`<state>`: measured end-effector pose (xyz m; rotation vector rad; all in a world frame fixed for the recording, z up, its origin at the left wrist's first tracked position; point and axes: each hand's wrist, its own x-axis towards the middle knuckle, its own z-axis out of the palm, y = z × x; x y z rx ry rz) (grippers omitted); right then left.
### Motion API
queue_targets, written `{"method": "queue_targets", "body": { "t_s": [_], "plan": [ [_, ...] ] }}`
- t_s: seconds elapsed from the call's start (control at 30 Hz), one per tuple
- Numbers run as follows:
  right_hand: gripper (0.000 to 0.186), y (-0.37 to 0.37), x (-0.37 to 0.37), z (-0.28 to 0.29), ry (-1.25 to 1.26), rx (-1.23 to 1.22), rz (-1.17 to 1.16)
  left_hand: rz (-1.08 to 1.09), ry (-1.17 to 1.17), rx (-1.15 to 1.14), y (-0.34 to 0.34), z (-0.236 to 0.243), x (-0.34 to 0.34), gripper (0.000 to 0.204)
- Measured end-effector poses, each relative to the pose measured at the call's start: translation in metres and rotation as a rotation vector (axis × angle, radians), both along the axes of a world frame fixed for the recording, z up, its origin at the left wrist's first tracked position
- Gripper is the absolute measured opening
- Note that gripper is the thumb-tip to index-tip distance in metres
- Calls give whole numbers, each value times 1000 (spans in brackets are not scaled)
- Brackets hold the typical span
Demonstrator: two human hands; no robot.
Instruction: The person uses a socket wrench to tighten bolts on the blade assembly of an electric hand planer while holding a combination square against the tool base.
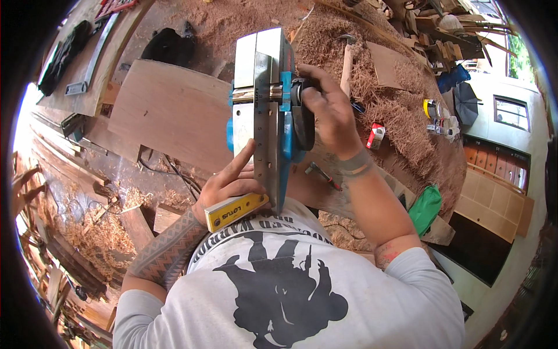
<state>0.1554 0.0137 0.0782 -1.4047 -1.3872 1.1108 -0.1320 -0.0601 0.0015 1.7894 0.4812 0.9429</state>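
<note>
An electric hand planer, blue with pale metal sole plates, is sole up in front of my chest. Its shiny cutter drum shows between the two plates. A try square's steel blade lies lengthwise over the sole and crosses the drum. The square's yellow stock is at the near end. My left hand is closed around the square by the stock, its index finger stretched against the sole. My right hand grips the planer's black side part, fingers bent at its upper edge; the palm side is hidden.
A wide board lies at left, under a dark cloth bundle. Wood shavings cover the ground at right, around a hammer and a small red-white box. A red-black handled tool lies below the planer. A green bag sits right.
</note>
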Motion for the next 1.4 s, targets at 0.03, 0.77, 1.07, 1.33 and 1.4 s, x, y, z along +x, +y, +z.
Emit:
{"method": "queue_targets", "body": {
  "t_s": [0.03,0.77,1.07,1.33,1.4],
  "plan": [
    [46,-2,9,-7,64,29,-65,3,-5,2,-1,-4,1,26],
    [29,20,-17,14,-473,298,-87,-7,25,-94,1,3,-2,26],
    [21,17,-17,8,-524,393,-96,17,50,-21,2,0,2,29],
    [23,9,8,17,-393,176,-88,39,42,-40,2,4,1,26],
    [25,-6,42,21,-478,-87,28,64,36,-50,0,5,-2,25]
  ]
}}
